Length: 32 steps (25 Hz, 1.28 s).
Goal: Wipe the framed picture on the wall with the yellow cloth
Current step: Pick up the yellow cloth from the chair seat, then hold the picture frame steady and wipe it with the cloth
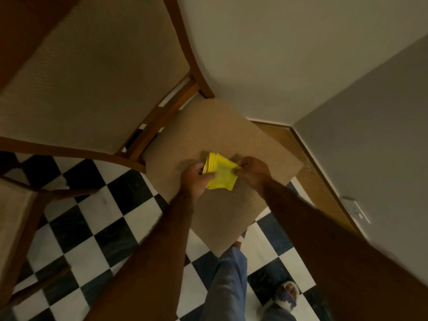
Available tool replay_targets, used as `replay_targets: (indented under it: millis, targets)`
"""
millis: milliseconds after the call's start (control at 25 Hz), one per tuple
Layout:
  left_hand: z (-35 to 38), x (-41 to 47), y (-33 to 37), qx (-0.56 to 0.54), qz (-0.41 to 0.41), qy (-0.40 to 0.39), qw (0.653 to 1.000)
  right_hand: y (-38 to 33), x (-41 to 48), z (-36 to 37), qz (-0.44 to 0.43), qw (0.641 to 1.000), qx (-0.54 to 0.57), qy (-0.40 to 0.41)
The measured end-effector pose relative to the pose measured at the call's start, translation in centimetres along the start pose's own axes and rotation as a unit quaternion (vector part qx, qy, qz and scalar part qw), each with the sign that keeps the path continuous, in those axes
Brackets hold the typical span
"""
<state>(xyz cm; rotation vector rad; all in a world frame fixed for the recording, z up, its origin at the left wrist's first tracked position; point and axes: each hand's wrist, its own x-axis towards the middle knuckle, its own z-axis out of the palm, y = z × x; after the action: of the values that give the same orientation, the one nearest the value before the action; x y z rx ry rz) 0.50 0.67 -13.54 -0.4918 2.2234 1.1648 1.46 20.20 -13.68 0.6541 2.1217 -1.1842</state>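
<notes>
A folded yellow cloth [221,172] is held just above the beige seat of a wooden chair [222,135]. My left hand [195,178] grips the cloth's left edge, thumb on top. My right hand [252,170] pinches its right corner. Both forearms reach down from the bottom of the view. No framed picture is in view.
The chair's tall padded back [92,77] rises at upper left. A second chair [16,216] stands at the left edge. Pale walls [301,54] meet in a corner at right, with a socket [355,209] low down. The floor [104,223] is black-and-white checked; my leg and slippered foot [287,295] stand below.
</notes>
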Motion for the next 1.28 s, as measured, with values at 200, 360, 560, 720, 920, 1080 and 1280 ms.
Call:
replay_targets:
  millis: [200,360,560,720,920,1080,1280]
  targets:
    - [-1.1,-5.7,7.8,-0.124,0.028,-0.057,0.99,-3.6,-7.2,-8.3,-0.016,0.996,0.079,0.047]
    - [-0.9,-10.8,17.6,-0.173,0.089,-0.123,0.973,-6.5,-14.1,-17.9,-0.054,0.988,0.097,0.103]
    - [0.5,-17.7,29.5,-0.178,0.173,-0.174,0.953,-8.5,-23.7,-28.7,-0.112,0.968,0.116,0.191]
    - [1.3,-24.1,38.0,-0.151,0.255,-0.181,0.938,-9.3,-31.7,-35.7,-0.154,0.944,0.14,0.258]
    - [2.7,-32.7,46.8,-0.143,0.356,-0.205,0.901,-10.0,-42.1,-43.4,-0.208,0.904,0.174,0.331]
    - [4.0,-39.0,52.1,-0.147,0.422,-0.209,0.87,-10.1,-50.1,-48.0,-0.242,0.876,0.158,0.386]
    - [5.2,-48.2,58.7,-0.176,0.471,-0.224,0.835,-10.5,-60.1,-53.1,-0.272,0.821,0.121,0.486]
